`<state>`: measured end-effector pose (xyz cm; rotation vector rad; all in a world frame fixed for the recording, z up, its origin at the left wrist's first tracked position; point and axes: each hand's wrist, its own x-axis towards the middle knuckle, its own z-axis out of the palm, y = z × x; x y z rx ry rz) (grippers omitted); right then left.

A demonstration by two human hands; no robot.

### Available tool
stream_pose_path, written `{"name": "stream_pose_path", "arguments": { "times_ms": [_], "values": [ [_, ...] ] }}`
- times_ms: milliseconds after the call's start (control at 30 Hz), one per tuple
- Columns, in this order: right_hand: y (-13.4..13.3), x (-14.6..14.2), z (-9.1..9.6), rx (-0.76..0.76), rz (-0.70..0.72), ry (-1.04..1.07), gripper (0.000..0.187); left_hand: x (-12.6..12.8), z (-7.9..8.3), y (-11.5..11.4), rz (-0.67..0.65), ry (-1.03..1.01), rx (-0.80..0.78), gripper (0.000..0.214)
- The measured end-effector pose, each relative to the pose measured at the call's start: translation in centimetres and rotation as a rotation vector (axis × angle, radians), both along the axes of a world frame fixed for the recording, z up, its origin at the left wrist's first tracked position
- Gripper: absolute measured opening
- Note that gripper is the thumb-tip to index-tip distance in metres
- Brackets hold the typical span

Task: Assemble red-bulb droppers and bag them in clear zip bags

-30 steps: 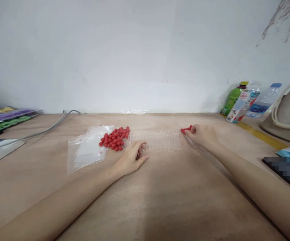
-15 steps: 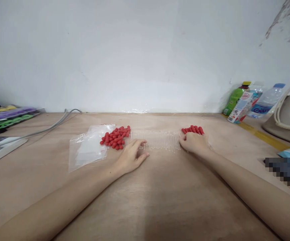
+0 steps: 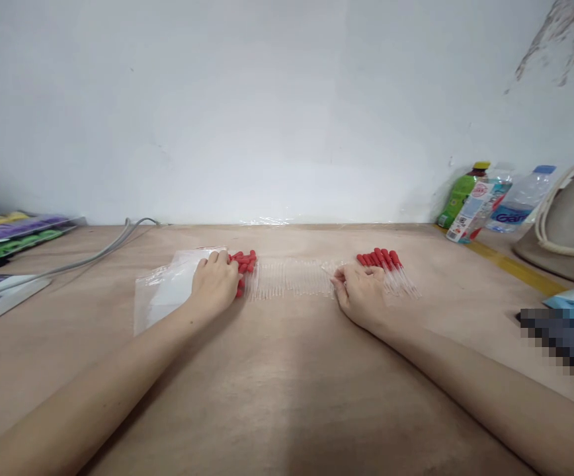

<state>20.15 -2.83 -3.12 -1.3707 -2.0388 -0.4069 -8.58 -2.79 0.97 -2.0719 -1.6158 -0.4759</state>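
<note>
l. hand (image 3: 216, 279) at red bulbs (image 3: 244, 262), r. hand (image 3: 361, 291) at clear tubes (image 3: 291, 277).
l. fingers curled down over pile, tips hidden, can't tell if bulb held; pile + tube row nr mid of bench (image 3: 287, 396) back edge. r. thumb + index nearly together at row's r. end, can't tell if tube gripped. red-topped tubes (image 3: 391, 259) just beside r. hand, twd back r. corner; clear bags (image 3: 168, 291) by l. hand, twd back l. corner.

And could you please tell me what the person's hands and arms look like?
Both hands, the left hand and the right hand, are bare, with no gloves, rings or watch visible. The left forearm and right forearm show no sleeves.
</note>
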Motion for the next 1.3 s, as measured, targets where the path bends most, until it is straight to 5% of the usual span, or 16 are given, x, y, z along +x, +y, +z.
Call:
{"name": "stream_pose_path", "arguments": {
  "times_ms": [467, 600, 800, 1300],
  "values": [
    [0.1, 0.3, -0.4, 0.086, 0.129, 0.034, 0.026, 1.2, 1.0, -1.2, 0.167, 0.327, -0.034, 0.018],
    [-0.4, 0.1, 0.0, 0.078, 0.220, 0.063, 0.023, 2.6, 0.4, -1.6, -0.058, 0.104, 0.024, 0.014],
    [-1.4, -0.4, 0.3, 0.066, 0.389, 0.014, 0.019, 5.6, -2.7, -2.9, -0.475, -0.490, -0.262, 0.021],
    [-1.9, -1.1, 0.2, 0.002, 0.498, -0.035, 0.019, 6.8, -2.4, -3.1, -0.579, -0.573, -0.344, 0.013]
  ]
}}
